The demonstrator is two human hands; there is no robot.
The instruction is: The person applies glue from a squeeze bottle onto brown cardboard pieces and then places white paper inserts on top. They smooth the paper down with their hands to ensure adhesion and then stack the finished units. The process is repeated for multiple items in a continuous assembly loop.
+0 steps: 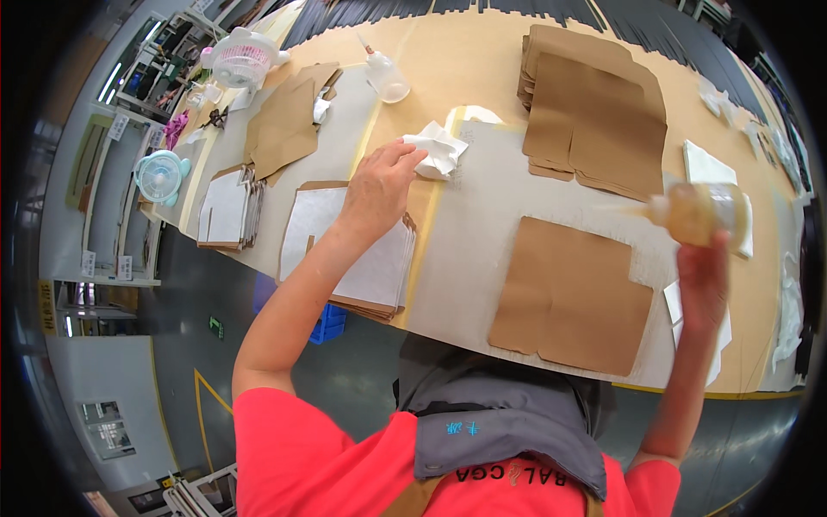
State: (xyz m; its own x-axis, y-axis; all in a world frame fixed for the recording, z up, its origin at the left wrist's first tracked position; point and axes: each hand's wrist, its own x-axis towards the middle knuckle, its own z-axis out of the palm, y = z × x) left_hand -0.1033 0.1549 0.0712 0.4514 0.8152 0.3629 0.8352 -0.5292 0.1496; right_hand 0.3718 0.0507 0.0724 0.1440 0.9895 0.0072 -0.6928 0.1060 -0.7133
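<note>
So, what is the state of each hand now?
Left hand: fingers at the crumpled white sheet, grip cannot be told.
Right hand: closed, holding a yellowish bottle.

I'm in a workshop, most likely on a factory floor. The long tabletop (465,52) before me carries stacked brown cut sheets (594,112), piles of white-faced panels (370,276) and a needle-nosed squeeze bottle (388,79); my right fingers (717,244) hold an amber squeeze bottle (698,213). Dark strips (379,17) line the far side. I wear a grey work apron (508,431). To my left stand shelving racks (102,202) with small labels (118,127), and the grey floor (194,293) bears yellow marking lines (203,422) and a green floor sign (216,327).
</note>
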